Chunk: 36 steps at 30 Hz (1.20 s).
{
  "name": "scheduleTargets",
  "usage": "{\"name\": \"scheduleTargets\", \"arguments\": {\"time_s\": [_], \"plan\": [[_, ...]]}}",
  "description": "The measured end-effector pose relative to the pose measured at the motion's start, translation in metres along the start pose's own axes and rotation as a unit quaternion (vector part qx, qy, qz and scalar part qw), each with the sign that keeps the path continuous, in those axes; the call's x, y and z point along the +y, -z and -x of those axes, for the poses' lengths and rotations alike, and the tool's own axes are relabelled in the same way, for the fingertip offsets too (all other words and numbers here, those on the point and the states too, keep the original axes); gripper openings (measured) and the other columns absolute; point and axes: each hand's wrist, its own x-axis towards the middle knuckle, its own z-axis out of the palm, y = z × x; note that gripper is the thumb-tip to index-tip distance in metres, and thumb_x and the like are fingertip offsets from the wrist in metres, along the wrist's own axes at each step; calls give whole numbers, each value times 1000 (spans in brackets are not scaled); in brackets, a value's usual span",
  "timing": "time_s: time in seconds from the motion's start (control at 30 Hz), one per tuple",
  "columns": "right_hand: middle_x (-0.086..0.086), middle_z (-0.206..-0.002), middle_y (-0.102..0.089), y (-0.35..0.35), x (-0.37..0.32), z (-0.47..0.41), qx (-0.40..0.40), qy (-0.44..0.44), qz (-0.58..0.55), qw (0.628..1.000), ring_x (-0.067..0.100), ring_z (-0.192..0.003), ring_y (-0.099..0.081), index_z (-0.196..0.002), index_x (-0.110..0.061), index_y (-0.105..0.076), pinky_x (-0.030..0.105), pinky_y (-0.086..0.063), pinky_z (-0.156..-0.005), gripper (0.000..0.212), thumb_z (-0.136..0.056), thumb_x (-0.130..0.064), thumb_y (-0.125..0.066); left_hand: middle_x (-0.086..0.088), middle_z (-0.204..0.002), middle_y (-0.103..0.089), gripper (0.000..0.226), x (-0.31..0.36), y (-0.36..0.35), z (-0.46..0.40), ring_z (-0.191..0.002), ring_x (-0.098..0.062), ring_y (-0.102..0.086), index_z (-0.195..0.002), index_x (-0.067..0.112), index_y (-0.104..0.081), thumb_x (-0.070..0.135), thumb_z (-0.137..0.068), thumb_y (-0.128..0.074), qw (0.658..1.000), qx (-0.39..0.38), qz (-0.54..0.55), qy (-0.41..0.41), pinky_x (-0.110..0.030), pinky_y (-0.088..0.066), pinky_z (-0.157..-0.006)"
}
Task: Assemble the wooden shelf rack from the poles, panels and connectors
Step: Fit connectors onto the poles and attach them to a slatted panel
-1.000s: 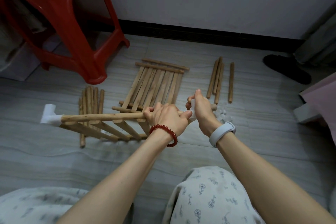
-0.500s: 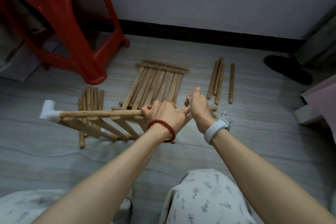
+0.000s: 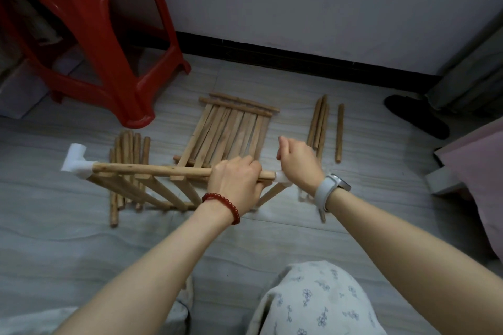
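Held panel: slatted wooden shelf panel, raised off the floor and tilted, top rail level across the view. A white connector is seated on the rail's left end.

Left hand: fingers curled over the rail near its right end, gripping it, probably to brace the panel against the push from the other side.

Right hand: closed round a second white connector at the rail's right tip, thumb up, apparently pressing it onto the pole end (how deep it sits is hidden by the hand).

Spare panel: flat on the floor beyond the hands.

Loose poles: one bundle left of the spare panel, partly behind the held one; another group to the right.

Red stool: upper left, apart from the work.

Change from a second ago: both hands and the rail have shifted slightly up and left in view; the right thumb, then pointing along the connector, now stands clear above the fist, and more white shows at the rail end.
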Motion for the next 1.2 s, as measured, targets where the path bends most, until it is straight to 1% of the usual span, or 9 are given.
{"name": "scheduleTargets", "arguments": {"time_s": [0.1, 0.27, 0.37, 0.53, 0.67, 0.77, 0.93, 1.07, 1.2], "plan": [[2, -69, -55, -5, -5, -9, 30, -90, -64, 993, 23, -70, -53, -70, -13, -54, 33, -40, -67, 45, -101, -29, -25, 5, -94, -60, 24, -2, -2, -5, -91, -15, -54, -91, 20, -59, 41, -89, -46, 999, 33, 7, 12, -24, -23, -68], [2, -72, -50, -11, -15, -13, 67, -113, -1, 991, 19, -61, -41, -93, -8, -56, 31, -28, -61, 42, -102, -31, -21, 5, -88, -64, 21, -6, -5, -14, -89, -15, -56, -84, 23, -66, 40, -83, -54, 996, 45, 41, 71, -25, -26, -67], [1, -68, -44, -13, -13, -10, 87, -112, 10, 990, 17, -58, -38, -94, -9, -51, 32, -27, -56, 39, -102, -32, -21, 4, -87, -66, 22, -6, -8, -13, -88, -15, -57, -81, 21, -68, 41, -80, -56, 993, 51, 53, 88, -25, -26, -65], [0, -68, -39, -14, -17, -14, 91, -117, 19, 989, 17, -57, -34, -102, -8, -52, 33, -29, -63, 40, -102, -32, -20, 5, -87, -65, 18, -4, -11, -10, -89, -14, -57, -83, 22, -67, 37, -81, -57, 993, 48, 46, 97, -24, -26, -66], [-2, -65, -41, -22, -12, 3, 98, -90, 17, 991, 24, -65, -46, -92, -13, -45, 36, -35, -62, 33, -102, -32, -21, 5, -90, -64, 18, -4, -10, -5, -91, -14, -56, -85, 23, -67, 37, -83, -57, 993, 46, 59, 94, -24, -26, -67], [-2, -63, -41, -24, -13, 9, 109, -83, 14, 990, 21, -62, -43, -87, -15, -41, 36, -33, -62, 30, -102, -32, -21, 5, -91, -65, 19, -5, -9, -6, -92, -15, -56, -85, 23, -67, 39, -83, -56, 993, 54, 62, 90, -24, -24, -67], [4, -77, -50, -18, -12, -7, 85, -101, 20, 991, 25, -69, -45, -89, -15, -45, 34, -29, -63, 36, -102, -35, -18, 7, -91, -64, 24, -8, -9, -11, -91, -13, -56, -86, 24, -65, 46, -85, -54, 996, 37, 63, 58, -24, -28, -67], [6, -80, -56, -15, -11, -12, 58, -74, -85, 992, 25, -76, -53, -91, -10, -53, 36, -40, -68, 42, -102, -36, -22, 8, -97, -60, 23, -22, -2, -17, -97, -13, -54, -92, 24, -59, 45, -88, -51, 998, -11, 60, 4, -25, -33, -70], [3, -78, -60, -7, -2, -8, -7, -27, -208, 978, 15, -72, -57, -87, -21, -51, 30, -45, -66, 24, -98, -37, -38, 7, -86, -49, 24, -38, 8, -24, -90, -15, -54, -86, 29, -53, 52, -87, -48, 998, -50, 35, -16, -27, -34, -66]]}}
